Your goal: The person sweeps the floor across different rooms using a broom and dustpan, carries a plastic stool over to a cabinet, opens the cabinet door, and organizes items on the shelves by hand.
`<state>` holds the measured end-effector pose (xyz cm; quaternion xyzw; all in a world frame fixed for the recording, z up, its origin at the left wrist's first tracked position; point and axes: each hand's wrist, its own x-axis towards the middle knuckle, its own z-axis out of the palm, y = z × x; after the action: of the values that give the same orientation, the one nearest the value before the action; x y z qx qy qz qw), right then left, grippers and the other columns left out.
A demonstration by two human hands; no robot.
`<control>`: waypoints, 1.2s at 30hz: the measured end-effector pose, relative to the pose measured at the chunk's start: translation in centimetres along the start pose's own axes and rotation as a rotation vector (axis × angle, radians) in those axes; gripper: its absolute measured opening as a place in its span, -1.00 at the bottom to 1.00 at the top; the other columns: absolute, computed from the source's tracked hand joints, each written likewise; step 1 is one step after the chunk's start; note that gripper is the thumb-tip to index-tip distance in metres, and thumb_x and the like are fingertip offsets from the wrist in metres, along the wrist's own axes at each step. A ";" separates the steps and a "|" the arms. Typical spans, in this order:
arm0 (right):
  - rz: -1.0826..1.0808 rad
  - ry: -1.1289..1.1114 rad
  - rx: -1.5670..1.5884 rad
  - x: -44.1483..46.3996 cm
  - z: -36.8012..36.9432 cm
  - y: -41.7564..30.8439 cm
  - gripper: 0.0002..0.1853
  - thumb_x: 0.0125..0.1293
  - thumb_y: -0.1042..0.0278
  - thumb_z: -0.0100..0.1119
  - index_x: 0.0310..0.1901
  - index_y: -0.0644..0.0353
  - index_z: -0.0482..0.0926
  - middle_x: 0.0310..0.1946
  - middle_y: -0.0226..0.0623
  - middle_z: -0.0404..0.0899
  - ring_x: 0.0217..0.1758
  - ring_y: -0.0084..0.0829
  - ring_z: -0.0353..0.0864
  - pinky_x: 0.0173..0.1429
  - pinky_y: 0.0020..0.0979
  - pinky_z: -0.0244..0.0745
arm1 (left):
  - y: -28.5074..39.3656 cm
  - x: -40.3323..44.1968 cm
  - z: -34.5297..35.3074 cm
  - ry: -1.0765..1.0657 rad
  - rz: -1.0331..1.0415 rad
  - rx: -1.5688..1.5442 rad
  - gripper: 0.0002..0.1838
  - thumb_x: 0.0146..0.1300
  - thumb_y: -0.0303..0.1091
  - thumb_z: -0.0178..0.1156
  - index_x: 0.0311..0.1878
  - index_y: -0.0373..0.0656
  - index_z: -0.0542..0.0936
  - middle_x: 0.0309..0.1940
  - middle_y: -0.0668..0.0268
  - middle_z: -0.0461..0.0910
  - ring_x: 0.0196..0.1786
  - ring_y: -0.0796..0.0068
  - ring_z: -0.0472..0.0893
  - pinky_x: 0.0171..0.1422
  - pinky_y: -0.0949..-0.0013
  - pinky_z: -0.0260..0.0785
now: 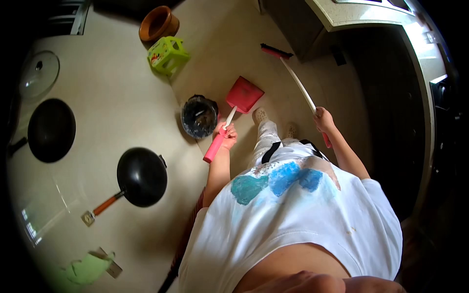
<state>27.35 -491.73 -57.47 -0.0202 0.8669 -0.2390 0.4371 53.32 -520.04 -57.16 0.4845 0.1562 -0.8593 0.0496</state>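
My left hand [225, 136] is closed around the pink and white handle of a red dustpan [245, 94], whose pan is just in front of my feet. Close beside that hand stands a bin [199, 117] lined with a dark bag, with something inside that I cannot make out. On the right, my right hand [324, 120] grips the long white handle of a broom [299, 84]. The broom's dark bristles and red head are near the floor by the cabinet, apart from the dustpan.
Two black pans [141, 177] [52, 130] and a glass lid [40, 74] lie on the pale surface at left. A green stool [167, 54] and a brown pot [159, 23] are farther ahead. Dark cabinets and a counter [361, 15] edge the right. A green cloth [89, 268] lies lower left.
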 end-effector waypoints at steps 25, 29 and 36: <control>0.158 -0.029 0.335 -0.3 2.6 -1.7 -0.68 0.14 0.41 -0.05 -0.06 0.30 0.31 -0.72 -0.32 0.34 -0.80 -0.57 0.27 -0.78 -0.52 0.17 | 5.0 10.2 9.2 0.130 -0.051 0.175 -0.82 -0.09 -0.34 0.02 -0.69 -0.08 0.26 -0.82 0.45 0.18 -0.85 0.64 0.03 -0.71 0.60 -0.02; 0.196 -0.013 0.415 6.6 2.9 0.4 -0.68 0.16 0.42 -0.14 -0.03 0.28 0.27 -0.78 -0.31 0.29 -0.89 -0.50 0.23 -0.85 -0.47 0.12 | 4.9 9.2 9.3 0.088 -0.122 0.127 -0.79 -0.11 -0.32 0.01 -0.74 -0.07 0.25 -0.84 0.45 0.13 -0.85 0.60 0.03 -0.69 0.56 -0.02; 0.318 -0.346 0.592 2.1 -2.3 -3.0 -0.67 0.17 0.36 -0.13 -0.01 0.21 0.26 -0.79 -0.39 0.24 -0.84 -0.58 0.21 -0.80 -0.56 0.11 | 4.8 8.8 9.6 0.103 -0.132 0.111 -0.77 -0.10 -0.31 0.01 -0.74 -0.07 0.21 -0.84 0.44 0.13 -0.85 0.61 0.04 -0.69 0.56 -0.01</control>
<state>23.80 -493.98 -56.59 0.2016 0.6660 -0.4014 0.5955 42.01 -527.08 -61.10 0.5185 0.1424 -0.8421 -0.0423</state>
